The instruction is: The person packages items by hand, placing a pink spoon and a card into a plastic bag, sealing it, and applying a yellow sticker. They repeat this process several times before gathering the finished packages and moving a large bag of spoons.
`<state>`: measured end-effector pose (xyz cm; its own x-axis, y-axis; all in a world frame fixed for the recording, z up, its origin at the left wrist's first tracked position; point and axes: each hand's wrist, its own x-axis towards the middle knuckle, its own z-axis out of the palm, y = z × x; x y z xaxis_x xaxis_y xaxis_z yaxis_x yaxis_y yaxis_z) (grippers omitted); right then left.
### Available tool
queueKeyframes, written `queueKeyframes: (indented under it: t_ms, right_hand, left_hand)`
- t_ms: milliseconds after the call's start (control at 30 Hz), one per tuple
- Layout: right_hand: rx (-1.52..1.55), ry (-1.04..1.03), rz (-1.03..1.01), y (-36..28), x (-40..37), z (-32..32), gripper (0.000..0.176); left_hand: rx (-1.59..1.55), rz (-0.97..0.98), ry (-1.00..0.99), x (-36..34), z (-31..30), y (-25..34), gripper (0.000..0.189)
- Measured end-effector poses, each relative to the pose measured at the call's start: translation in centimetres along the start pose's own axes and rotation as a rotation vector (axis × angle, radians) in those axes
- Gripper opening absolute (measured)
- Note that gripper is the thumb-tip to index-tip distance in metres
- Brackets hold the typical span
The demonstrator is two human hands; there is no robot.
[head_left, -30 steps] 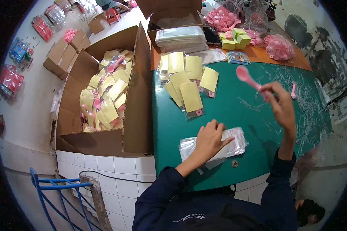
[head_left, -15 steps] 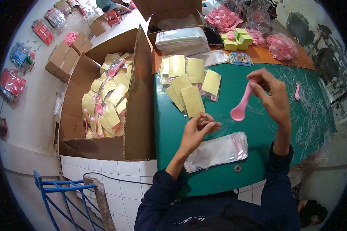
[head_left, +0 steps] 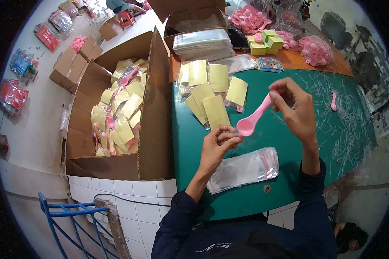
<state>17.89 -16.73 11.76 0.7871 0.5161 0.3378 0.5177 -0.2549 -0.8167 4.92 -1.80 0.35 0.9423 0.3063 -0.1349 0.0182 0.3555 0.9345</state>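
My right hand [head_left: 293, 110] pinches the handle end of a pink spoon [head_left: 256, 118], whose round bowl hangs down to the left. At the bowl's edge is my left hand [head_left: 218, 144], its fingers pressed together; a faint clear film shows by the fingertips, too indistinct to name. Just below lies a stack of clear plastic bags [head_left: 242, 170] on the green tabletop [head_left: 229, 207]. Beyond my left hand, several packets with yellow cards [head_left: 216, 113] overlap one another.
A large cardboard box [head_left: 157, 125] of yellow-card packets stands at the left. At the back are stacked clear bags [head_left: 201, 43], green boxes [head_left: 270, 43] and bagged pink spoons [head_left: 316, 51]. Plastic strips [head_left: 350, 121] and a small pink spoon [head_left: 333, 102] lie at the right.
My right hand has moved left with the pink spoon, which tilts more and has its bowl beside my left fingertips. The left fingers have drawn closer together.
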Motion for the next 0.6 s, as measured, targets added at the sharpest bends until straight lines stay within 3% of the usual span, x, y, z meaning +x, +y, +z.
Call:
queueKeyframes:
  t_ms: [400,600]
  right_hand:
    - [0.086,-0.291,-0.046,0.0,-0.7,2.2,0.012]
    - [0.108,-0.178,-0.09,0.2,-0.9,3.0,0.019]
  left_hand:
    - [-0.007,0.077,-0.071,-0.2,0.1,-0.2,0.026]
    - [-0.036,-0.281,-0.302,-1.0,-1.2,2.6,0.044]
